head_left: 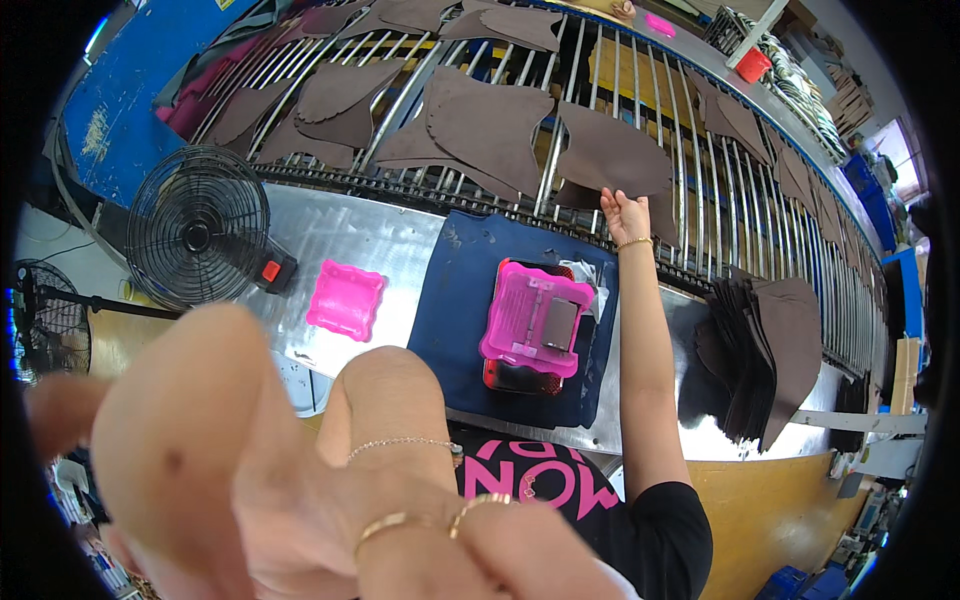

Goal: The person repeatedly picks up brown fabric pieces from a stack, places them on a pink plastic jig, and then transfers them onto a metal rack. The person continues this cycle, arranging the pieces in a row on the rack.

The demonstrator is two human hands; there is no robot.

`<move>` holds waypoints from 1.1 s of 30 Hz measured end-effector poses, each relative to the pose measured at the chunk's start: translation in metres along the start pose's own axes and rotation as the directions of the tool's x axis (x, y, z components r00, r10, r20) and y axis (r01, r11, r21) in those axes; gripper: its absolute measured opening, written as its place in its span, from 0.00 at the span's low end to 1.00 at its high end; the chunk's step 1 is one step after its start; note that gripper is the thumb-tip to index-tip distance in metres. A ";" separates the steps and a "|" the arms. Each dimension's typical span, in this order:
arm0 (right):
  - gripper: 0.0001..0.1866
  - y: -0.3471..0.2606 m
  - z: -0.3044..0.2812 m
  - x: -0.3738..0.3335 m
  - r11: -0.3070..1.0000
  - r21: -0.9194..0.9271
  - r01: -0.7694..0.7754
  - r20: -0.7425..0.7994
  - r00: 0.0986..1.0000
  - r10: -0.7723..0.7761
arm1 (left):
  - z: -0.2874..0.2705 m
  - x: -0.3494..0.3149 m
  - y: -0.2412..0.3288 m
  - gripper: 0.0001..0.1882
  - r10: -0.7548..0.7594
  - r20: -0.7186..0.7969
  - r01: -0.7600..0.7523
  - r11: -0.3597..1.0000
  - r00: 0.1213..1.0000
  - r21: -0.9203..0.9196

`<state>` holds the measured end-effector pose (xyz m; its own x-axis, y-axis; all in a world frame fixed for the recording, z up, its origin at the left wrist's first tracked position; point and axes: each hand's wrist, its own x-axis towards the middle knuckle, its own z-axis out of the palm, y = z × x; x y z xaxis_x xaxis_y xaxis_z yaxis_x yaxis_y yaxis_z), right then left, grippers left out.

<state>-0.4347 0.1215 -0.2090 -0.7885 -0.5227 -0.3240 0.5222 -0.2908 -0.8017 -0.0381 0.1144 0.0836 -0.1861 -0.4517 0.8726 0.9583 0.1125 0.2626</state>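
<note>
My right hand [629, 217] reaches forward to the conveyor, its fingers closed on the near edge of a flat, curved dark-brown cut piece [612, 148]. It looks like leather or a similar sheet material. The piece lies on the metal rods of the conveyor [545, 188]. Very close to the camera, my left hand [290, 500] fills the lower left, large and blurred, with rings on its fingers. The fingertips run out of view, so its grip cannot be made out. Nothing held shows in it.
More brown pieces [485, 125] lie along the conveyor. A stack of them [765, 350] sits on the metal table at right. Nearer are a pink tray [346, 299], a pink container [515, 315] on a dark-blue mat [450, 300], and a black fan [200, 230] at left.
</note>
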 end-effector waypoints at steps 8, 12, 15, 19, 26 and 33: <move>0.28 0.021 0.003 0.026 0.994 0.082 -0.074 0.043 0.997 0.071 | 0.007 -0.013 0.012 0.28 0.027 -0.024 -0.027 1.000 0.999 -0.004; 0.11 0.020 -0.003 0.019 0.998 -0.014 -0.066 -0.047 0.997 0.065 | 0.004 -0.025 0.009 0.28 0.023 -0.039 -0.025 0.999 0.999 -0.036; 0.17 0.007 -0.011 0.009 0.991 -0.108 -0.074 -0.048 0.996 0.069 | 0.007 -0.029 0.012 0.28 0.019 -0.038 -0.021 0.998 0.999 -0.053; 0.24 -0.035 -0.016 -0.049 0.980 -0.191 0.045 -0.035 0.998 -0.053 | 0.008 -0.035 0.011 0.29 0.011 -0.041 -0.015 0.996 0.999 -0.087; 0.24 -0.120 -0.045 -0.192 0.825 -0.448 0.345 0.026 0.927 -0.374 | 0.017 -0.038 0.015 0.30 -0.005 -0.027 0.001 0.992 1.000 -0.130; 0.22 -0.201 -0.141 -0.290 0.169 -0.978 -0.121 -0.200 0.327 -0.924 | 0.025 -0.036 0.007 0.31 -0.048 -0.013 0.044 0.979 0.999 -0.199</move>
<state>-0.3563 0.4448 -0.0249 -0.8049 0.2580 0.5343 -0.1341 0.7981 -0.5874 -0.0303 0.1540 0.0641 -0.2289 -0.4677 0.8537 0.9731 -0.0862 0.2137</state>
